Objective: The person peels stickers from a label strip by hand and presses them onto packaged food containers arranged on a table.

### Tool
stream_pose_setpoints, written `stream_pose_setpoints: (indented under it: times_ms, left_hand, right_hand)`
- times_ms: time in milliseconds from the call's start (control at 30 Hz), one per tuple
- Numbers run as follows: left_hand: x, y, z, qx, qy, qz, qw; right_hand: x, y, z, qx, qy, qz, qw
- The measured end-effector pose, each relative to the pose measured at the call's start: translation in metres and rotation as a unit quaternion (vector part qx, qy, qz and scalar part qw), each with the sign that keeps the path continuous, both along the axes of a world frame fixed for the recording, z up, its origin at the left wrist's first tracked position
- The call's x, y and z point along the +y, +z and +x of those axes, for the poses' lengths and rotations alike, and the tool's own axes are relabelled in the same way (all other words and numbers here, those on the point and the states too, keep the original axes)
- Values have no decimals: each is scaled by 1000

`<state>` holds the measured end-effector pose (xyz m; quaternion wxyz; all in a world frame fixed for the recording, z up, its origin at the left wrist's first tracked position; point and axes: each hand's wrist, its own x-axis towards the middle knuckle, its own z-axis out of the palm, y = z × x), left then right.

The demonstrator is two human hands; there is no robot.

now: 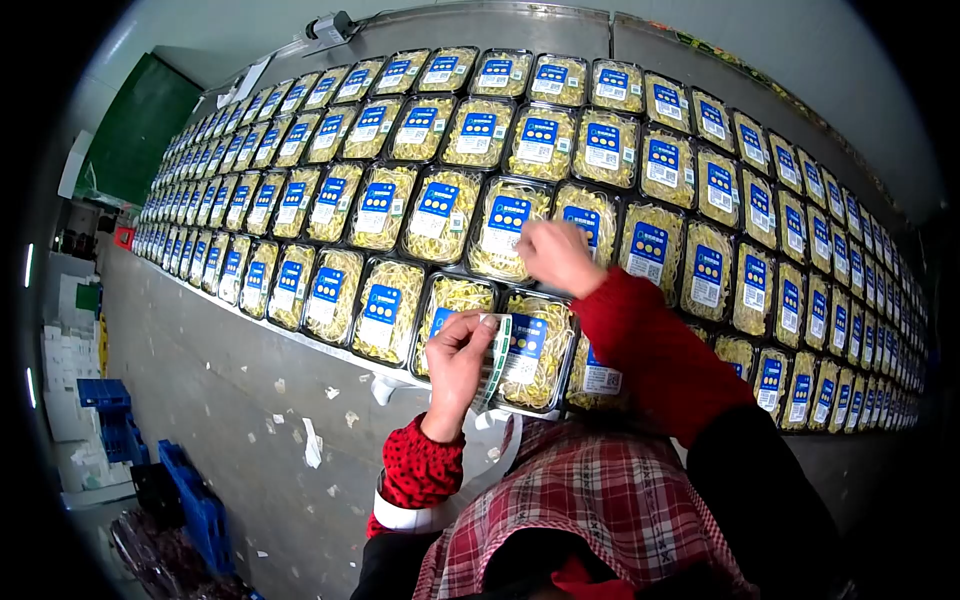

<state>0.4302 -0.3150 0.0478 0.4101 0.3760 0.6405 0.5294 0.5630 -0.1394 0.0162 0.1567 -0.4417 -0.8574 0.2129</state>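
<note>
My left hand pinches a strip of small green-and-white stickers between thumb and fingers. The strip hangs over a clear-lidded black tray of bean sprouts in the front row. Farther out, my right hand is closed, its fingertips at the right side of a second-row sprout tray. Whether those fingers hold anything is hidden. Each tray carries a blue-and-white label; several trays to the left and in the back rows also show a small green sticker beside it.
Several long rows of sprout trays cover the metal table. Blue pallets and a dark heap stand at lower left. Paper scraps litter the grey floor. A green panel is at the far left.
</note>
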Motion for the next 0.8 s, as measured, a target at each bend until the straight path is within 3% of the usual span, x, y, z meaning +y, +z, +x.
stream_pose_setpoints:
  times_ms: [67, 100, 167, 300, 367, 400, 433, 500, 567, 600, 700, 767, 800]
  left_hand:
    - [1, 0, 3, -18, -13, 3, 1000]
    - [3, -1, 5, -32, -33, 8, 999]
    - [5, -2, 12, -16, -75, -19, 997]
    - [15, -8, 35, -5, -114, -8, 993]
    - [22, -2, 45, -16, -96, -76, 992]
    - [25, -7, 49, -25, -91, -56, 994]
    - [27, -9, 52, -25, -96, -57, 993]
    - [30, -12, 56, 8, -99, -28, 995]
    - [33, -10, 61, -5, -106, -57, 993]
    - [34, -13, 63, -26, -107, -42, 993]
    - [37, -18, 65, -44, -122, -25, 991]
    - [39, -14, 69, -6, -114, 20, 993]
    - [40, -14, 69, -1, -115, 25, 993]
  right_hand:
    - [-32, 21, 19, 177, 157, -181, 955]
    - [-47, 43, 27, 140, 169, -274, 936]
    - [-62, 36, 41, 212, 188, -252, 925]
    - [-67, 39, 69, 147, 147, -224, 952]
    - [-74, 40, 81, 87, 118, -47, 988]
    - [-78, 35, 83, 102, 85, 6, 991]
    - [-74, 29, 89, 102, 80, 5, 992]
    - [-53, 14, 104, 252, -83, -151, 952]
    - [-16, -6, 117, 260, -206, -168, 928]
    - [-5, -24, 117, 262, -209, -167, 927]
    - [9, -50, 106, 163, -276, -98, 942]
    - [6, -45, 97, -48, -288, 5, 956]
    - [5, -43, 98, -37, -274, 16, 961]
